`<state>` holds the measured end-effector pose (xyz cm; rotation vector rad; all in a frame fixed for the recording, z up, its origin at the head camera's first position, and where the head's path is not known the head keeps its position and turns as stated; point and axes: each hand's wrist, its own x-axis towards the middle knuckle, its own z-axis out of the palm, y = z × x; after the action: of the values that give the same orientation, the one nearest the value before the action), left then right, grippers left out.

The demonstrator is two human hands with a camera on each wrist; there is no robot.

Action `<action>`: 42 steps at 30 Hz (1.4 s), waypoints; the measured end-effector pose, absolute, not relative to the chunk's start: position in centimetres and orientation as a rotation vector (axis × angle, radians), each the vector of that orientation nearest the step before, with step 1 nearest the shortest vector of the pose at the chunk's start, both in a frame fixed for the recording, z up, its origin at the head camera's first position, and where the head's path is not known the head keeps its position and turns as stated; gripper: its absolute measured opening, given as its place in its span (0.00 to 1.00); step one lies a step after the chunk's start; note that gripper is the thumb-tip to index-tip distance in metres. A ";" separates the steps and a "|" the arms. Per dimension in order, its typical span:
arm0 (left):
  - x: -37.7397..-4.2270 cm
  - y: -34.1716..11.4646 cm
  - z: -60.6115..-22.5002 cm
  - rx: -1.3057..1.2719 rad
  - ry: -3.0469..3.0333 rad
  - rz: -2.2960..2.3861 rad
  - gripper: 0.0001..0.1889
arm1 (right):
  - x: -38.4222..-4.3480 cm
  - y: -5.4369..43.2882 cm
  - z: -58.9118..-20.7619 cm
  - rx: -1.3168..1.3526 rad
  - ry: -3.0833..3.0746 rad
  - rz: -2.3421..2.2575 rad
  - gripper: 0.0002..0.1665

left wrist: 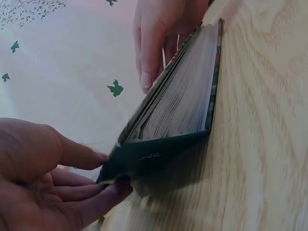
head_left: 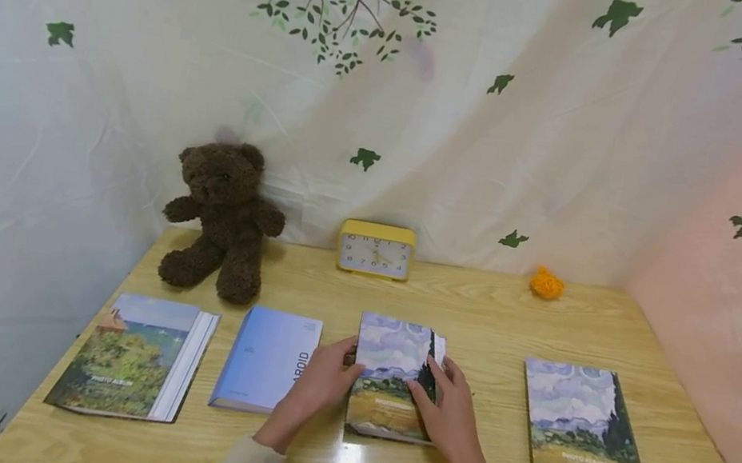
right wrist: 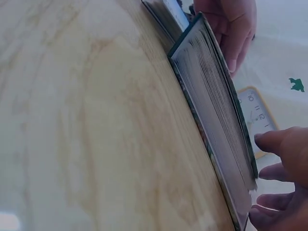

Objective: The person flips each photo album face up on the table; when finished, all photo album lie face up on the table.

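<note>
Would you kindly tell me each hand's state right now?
Left hand: closed, pinching the left edge of the central purple-and-gold hardcover photo album.
Right hand: closed, holding its right edge.

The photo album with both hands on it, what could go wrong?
White pages poke out past the cover of the photo album near the right hand, so one might get bent. Also, the blue book lies close beside the left hand, so an arm could bump it out of place.
</note>
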<state>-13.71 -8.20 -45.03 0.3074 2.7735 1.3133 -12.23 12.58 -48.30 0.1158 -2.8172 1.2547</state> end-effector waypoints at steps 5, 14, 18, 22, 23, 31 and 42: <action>-13.8 -8.4 -44.9 0.225 2.829 1.231 0.25 | -12.4 12.9 -48.5 0.101 -2.791 1.258 0.33; -13.9 -6.5 -44.3 0.140 3.052 1.338 0.26 | -12.7 16.0 -47.4 0.024 -2.751 1.317 0.34; -13.8 -4.9 -43.8 0.207 3.043 1.486 0.22 | -12.6 18.8 -46.5 0.005 -2.676 1.316 0.32; -13.6 -2.9 -43.8 0.318 2.885 1.594 0.23 | -12.2 21.8 -45.4 -0.031 -2.641 1.284 0.33; -13.6 -2.4 -43.8 0.335 2.839 1.604 0.24 | -12.1 22.6 -45.2 -0.049 -2.653 1.268 0.34; -12.1 2.5 -44.7 0.439 2.575 1.608 0.29 | -10.6 28.4 -43.9 -0.144 -2.778 1.110 0.42; -9.7 8.8 -46.3 0.308 2.354 1.527 0.36 | -9.4 34.2 -44.7 -0.258 -3.006 0.972 0.53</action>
<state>-9.75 8.78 -46.35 0.3076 2.3544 1.5275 -9.42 34.23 -44.73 -0.2575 -3.0062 0.9724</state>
